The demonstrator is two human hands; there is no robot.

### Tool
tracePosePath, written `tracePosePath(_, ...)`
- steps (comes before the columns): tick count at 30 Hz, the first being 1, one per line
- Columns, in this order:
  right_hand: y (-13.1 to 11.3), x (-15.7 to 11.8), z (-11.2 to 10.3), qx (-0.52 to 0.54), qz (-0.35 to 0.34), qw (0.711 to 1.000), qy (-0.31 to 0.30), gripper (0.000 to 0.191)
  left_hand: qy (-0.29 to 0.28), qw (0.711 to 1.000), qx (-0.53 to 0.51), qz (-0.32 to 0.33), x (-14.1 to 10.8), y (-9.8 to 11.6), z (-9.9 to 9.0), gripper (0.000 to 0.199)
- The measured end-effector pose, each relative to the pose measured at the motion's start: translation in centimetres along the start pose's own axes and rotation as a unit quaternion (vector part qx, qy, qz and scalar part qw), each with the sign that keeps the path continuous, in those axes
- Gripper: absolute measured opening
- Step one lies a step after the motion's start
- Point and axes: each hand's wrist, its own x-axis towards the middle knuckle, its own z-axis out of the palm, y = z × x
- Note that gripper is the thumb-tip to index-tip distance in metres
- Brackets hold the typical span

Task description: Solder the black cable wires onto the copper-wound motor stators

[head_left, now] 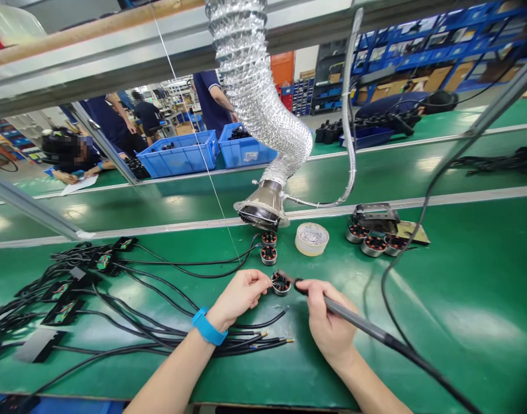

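Observation:
My right hand [330, 319] grips a soldering iron [354, 315] like a pen, its tip at a small round motor part [281, 284] with copper windings. On the other side of that part, my left hand [241, 290], with a blue wrist strap [209, 326], is closed in a pinch. A thin pale solder wire [209, 172] runs down from above to the left hand, and a fine end shows at the fingertips. Two similar motor parts [268, 256] stand just behind. Black cables [255, 343] with stripped ends lie below my left hand.
A fume extraction hose [267, 201] hangs over the green bench [462, 299]. A round tub [312, 239] stands behind my hands. More motor parts [374, 245] sit at the right beside a metal bracket [375, 217]. Bundled cables [73, 287] cover the left. Other people work beyond blue bins [179, 155].

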Motion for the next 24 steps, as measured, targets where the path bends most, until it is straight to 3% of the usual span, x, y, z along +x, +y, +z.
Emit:
tracePosePath(7,-0.27,-0.36,-0.24,0.002,-0.051,0.999,-0.001,0.026,0.01,1.0,0.006,0.008,0.09,0.06,0.32,0.041)
tracePosePath(24,-0.21,-0.43,-0.06,0.005,0.022,1.0,-0.001,0.029,0.019,1.0,0.009,0.02,0.21,-0.08,0.22,0.041)
